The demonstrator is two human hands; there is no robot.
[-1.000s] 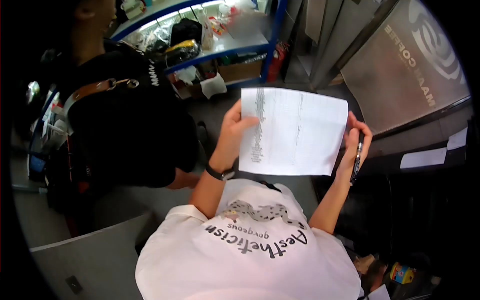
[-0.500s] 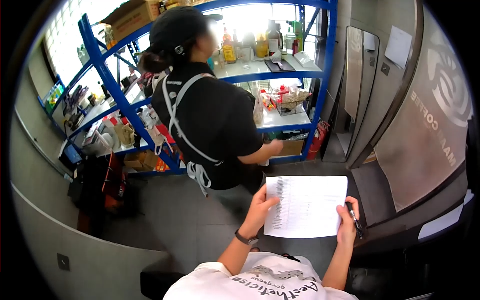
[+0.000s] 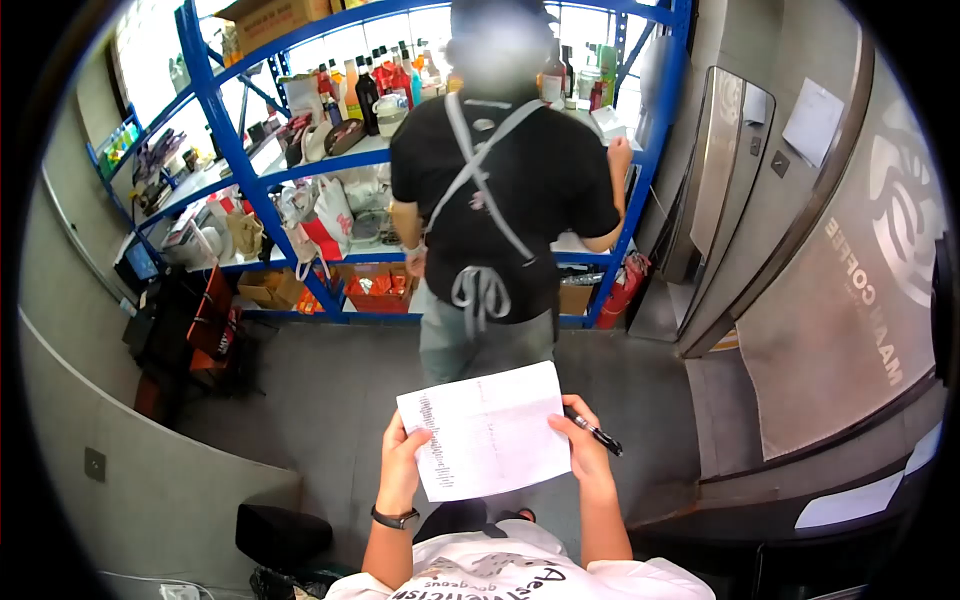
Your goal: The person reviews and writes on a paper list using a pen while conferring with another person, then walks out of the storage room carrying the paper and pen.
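A white sheet of paper (image 3: 490, 430) with a column of small printed lines along its left side is held out before my chest, slightly tilted. My left hand (image 3: 402, 455) grips its left edge, thumb on top and fingers behind. On the opposite edge, my right hand (image 3: 583, 440) pinches the paper with the thumb. That same hand also carries a black pen (image 3: 596, 432), which lies across the fingers and points outward to the right. The fingers under the sheet are hidden.
A person (image 3: 505, 190) in a black shirt and apron stands ahead, back to me, facing a blue shelf rack (image 3: 350, 160) of bottles and bags. A mirror (image 3: 715, 190), a fire extinguisher (image 3: 625, 290) and a cloth banner (image 3: 840, 330) are at the right. A black chair (image 3: 215, 345) stands left.
The person ahead has turned to face the shelves, and the right arm is now raised beside them. My hands and the paper sit further left in view, the sheet tilted the other way.
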